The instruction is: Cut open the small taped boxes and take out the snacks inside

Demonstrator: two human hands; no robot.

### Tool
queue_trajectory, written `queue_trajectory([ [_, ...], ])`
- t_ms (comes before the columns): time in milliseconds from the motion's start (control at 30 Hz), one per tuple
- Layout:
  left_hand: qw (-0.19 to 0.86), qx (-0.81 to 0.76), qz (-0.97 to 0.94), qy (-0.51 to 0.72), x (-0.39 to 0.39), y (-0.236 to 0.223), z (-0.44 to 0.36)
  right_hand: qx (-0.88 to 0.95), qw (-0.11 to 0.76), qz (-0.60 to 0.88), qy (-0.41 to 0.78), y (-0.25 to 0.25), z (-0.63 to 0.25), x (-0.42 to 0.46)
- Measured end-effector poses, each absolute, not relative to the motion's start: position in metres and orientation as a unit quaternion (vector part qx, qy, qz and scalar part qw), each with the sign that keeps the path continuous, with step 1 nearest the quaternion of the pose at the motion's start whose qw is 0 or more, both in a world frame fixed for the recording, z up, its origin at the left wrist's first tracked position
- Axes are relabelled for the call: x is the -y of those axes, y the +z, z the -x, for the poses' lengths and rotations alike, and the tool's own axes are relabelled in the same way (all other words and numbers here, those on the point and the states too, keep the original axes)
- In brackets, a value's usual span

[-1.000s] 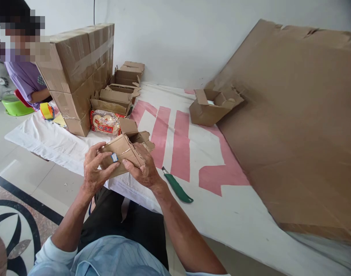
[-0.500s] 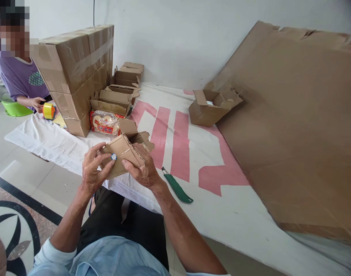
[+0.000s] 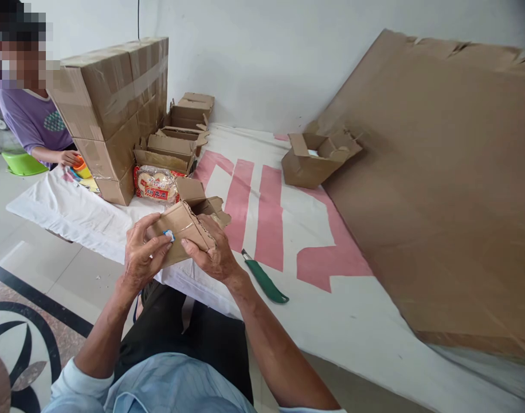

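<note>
A small open cardboard box (image 3: 185, 228) is tilted above the near edge of the table, its plain side turned towards me. My right hand (image 3: 213, 249) grips its right edge, thumb on the face and fingers behind. On that face is a small blue-and-white sticker (image 3: 169, 235). The thumb and index finger of my left hand (image 3: 144, 246) are pinched at the sticker, while another finger rests along the box's upper left. Just behind the box lies a clear-and-red packet of round biscuits (image 3: 155, 184). A green-handled knife (image 3: 266, 281) lies to the right of my right hand.
Taped cartons (image 3: 110, 109) are stacked at the left, beside several open small boxes (image 3: 172, 146). Another open box (image 3: 305, 166) stands near a large leaning cardboard sheet (image 3: 443, 201). Across the table, a person in a purple shirt (image 3: 30, 117) has a hand on a yellow-orange tape roll (image 3: 82, 167).
My left thumb and index finger have closed in at the sticker, which looks wrinkled now. The other person's tape roll has moved right and down, partly behind the cartons. My right hand stays put.
</note>
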State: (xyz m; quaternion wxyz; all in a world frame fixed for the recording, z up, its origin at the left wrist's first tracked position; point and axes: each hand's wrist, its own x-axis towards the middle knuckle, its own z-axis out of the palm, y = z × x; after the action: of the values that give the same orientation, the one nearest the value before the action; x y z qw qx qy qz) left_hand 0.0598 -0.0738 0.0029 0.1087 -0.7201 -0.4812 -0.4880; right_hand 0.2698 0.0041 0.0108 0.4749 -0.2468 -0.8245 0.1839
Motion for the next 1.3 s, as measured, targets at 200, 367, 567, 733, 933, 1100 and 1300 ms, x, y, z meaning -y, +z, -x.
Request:
queue_trajectory([
  [200,0.087,0.491,0.724,-0.477,0.0749,0.0042,-0.0546,0.827,0.467,0.246,0.196,0.0125,-0.2702,-0.0031],
  [367,0.104,0.488,0.712,-0.493,0.0751,0.0028,-0.0579,0.827,0.464,0.246,0.198,0.0119,-0.2709,-0.0038],
  [567,0.098,0.487,0.716,-0.491,0.0734,0.0001,-0.0584,0.823,0.472,0.246,0.199,0.0125,-0.2711,-0.0032],
  [733,0.077,0.502,0.718,-0.477,0.0746,0.0026,-0.0570,0.826,0.460,0.256,0.202,0.0142,-0.2712,-0.0029],
  [933,0.061,0.496,0.711,-0.495,0.0749,0.0051,-0.0586,0.823,0.477,0.243,0.192,0.0128,-0.2699,-0.0034],
  [1100,0.069,0.491,0.708,-0.502,0.0727,0.0070,-0.0603,0.823,0.479,0.243,0.183,0.0101,-0.2699,-0.0044],
  [1300,0.087,0.491,0.711,-0.495,0.0728,0.0068,-0.0593,0.825,0.475,0.242,0.191,0.0120,-0.2711,-0.0039],
])
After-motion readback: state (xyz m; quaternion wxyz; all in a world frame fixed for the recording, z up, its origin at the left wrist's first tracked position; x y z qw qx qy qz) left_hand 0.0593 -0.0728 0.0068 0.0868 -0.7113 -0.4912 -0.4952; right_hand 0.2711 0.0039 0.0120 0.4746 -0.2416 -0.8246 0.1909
